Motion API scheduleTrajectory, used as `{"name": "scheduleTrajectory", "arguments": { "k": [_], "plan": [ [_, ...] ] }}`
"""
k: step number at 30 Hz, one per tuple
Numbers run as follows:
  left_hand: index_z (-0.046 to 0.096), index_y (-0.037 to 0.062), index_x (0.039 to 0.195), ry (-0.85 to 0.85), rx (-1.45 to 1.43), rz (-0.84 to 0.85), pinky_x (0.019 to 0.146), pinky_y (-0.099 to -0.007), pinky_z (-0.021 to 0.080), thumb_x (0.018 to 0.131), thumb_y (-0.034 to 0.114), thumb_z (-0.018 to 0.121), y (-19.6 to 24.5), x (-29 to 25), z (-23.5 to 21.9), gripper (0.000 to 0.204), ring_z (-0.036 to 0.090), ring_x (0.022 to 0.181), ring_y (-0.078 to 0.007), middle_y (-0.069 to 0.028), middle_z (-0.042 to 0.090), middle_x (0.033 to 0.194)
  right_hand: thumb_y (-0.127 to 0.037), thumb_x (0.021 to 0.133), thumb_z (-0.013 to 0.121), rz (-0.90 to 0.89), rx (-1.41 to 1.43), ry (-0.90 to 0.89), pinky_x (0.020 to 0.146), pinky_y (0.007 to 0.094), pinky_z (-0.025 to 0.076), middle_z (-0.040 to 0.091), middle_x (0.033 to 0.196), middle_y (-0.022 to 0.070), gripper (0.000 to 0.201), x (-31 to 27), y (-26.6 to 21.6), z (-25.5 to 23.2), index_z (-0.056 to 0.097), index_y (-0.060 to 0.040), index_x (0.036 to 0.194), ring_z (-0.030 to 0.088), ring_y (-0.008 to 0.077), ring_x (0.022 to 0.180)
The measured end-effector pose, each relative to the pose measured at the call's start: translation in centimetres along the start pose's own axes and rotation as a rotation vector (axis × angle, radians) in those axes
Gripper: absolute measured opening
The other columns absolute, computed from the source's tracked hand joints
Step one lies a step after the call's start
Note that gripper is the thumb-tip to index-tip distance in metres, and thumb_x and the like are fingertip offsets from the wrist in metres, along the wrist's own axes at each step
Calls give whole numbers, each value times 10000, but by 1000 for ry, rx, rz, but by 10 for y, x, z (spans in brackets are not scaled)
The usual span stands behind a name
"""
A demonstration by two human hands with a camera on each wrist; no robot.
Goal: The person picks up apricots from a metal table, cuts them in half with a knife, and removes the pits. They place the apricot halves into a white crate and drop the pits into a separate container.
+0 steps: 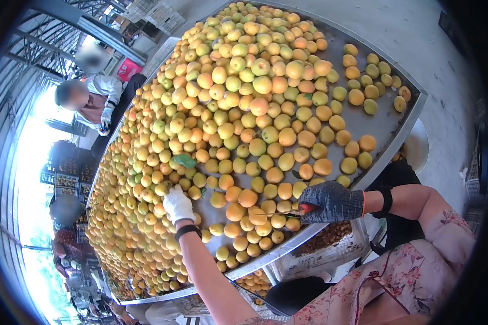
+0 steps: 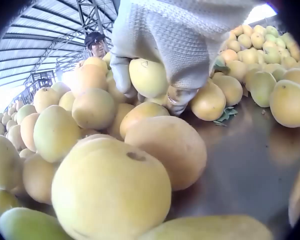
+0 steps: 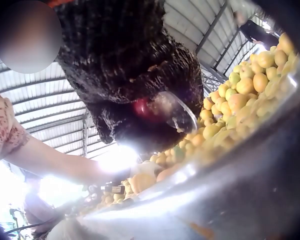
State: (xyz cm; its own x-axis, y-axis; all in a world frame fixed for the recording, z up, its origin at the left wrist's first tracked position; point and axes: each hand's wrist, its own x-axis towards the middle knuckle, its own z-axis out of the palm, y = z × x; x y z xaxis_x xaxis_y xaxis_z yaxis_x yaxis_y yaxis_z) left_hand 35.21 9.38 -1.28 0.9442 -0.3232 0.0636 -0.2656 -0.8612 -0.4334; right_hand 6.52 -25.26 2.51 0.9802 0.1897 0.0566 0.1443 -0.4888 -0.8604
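My left hand point(image 1: 178, 205), in a white knitted glove, reaches into the apricots near the table's front. In the left wrist view its thumb and fingers hold a yellow-green apricot point(image 2: 148, 77), with other apricots packed close beneath. A fingertip of that glove looks worn and stained. My right hand point(image 1: 333, 203), in a dark grey glove, grips a red-handled tool point(image 1: 308, 208) with a thin metal shaft pointing left over the apricots. In the right wrist view the tool's shiny metal part point(image 3: 182, 112) sticks out past the curled fingers; much of its handle is hidden.
Apricots point(image 1: 244, 70) heap high over the metal table point(image 1: 387, 127), which has a raised rim. A green leaf point(image 1: 185, 161) lies among them. Below the front edge stands a crate point(image 1: 331, 257) of brown pieces. Another person point(image 1: 95, 97) sits at the far left side.
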Motion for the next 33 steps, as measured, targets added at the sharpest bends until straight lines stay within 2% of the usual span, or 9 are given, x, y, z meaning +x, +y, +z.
{"name": "scheduleTrajectory", "arguments": {
  "k": [4,7,9,11,17,19,21,23,33],
  "plan": [
    [618,74,1049,-133,-25,-89,841,-408,489,745,182,617,5,-3,-23,323,617,963,-339,-171,643,1010,-284,772,720,-13,38,-20,641,404,482,622,785,126,257,-1,3,4,615,-65,855,628,319,722],
    [665,15,859,37,-335,-360,693,-430,490,729,314,603,-1,-6,-28,333,630,819,-386,-225,659,841,-288,768,717,-28,46,-14,636,401,480,624,788,120,257,-2,2,-2,616,-67,854,629,313,720],
    [665,12,756,84,-806,-198,464,-333,378,777,252,612,-41,8,8,247,477,472,-167,-40,556,567,-270,758,705,-25,170,-37,638,398,478,623,767,110,243,-2,3,-4,616,-66,856,627,307,721],
    [639,-44,755,35,-1458,-350,425,-329,332,796,128,610,-13,10,-51,180,442,488,-101,21,477,562,-245,764,685,3,211,-7,645,391,476,620,772,121,214,-6,-3,-10,616,-71,868,616,322,718],
    [642,-55,940,-93,-1387,-130,695,-316,489,685,80,714,44,52,-22,298,576,736,-160,-55,674,829,-280,846,628,6,155,4,638,406,459,628,803,133,198,0,2,1,614,-91,901,601,338,739],
    [654,-44,946,-69,-1011,-50,702,-328,491,679,124,723,44,56,-18,323,610,733,-198,-104,687,821,-273,855,618,-67,127,55,636,405,455,631,825,132,195,1,9,6,613,-87,913,602,336,746],
    [671,-5,951,7,-514,-36,749,-413,497,649,278,743,48,54,-15,421,634,792,-366,-210,677,861,-273,845,621,-65,114,58,639,410,457,631,838,134,205,4,14,8,609,-88,932,605,335,757],
    [653,-16,1032,-110,-512,-172,860,-398,476,625,261,798,66,39,-57,514,565,993,-373,-239,619,1062,-279,829,632,-46,116,29,640,414,459,631,824,132,218,3,14,8,609,-93,940,608,333,756],
    [663,-18,912,-243,-778,-90,659,-433,510,669,257,716,51,51,-40,370,658,725,-319,-180,692,836,-245,802,630,-83,114,82,633,406,463,634,766,135,173,-3,0,4,625,-84,867,607,345,722]
  ]
}}
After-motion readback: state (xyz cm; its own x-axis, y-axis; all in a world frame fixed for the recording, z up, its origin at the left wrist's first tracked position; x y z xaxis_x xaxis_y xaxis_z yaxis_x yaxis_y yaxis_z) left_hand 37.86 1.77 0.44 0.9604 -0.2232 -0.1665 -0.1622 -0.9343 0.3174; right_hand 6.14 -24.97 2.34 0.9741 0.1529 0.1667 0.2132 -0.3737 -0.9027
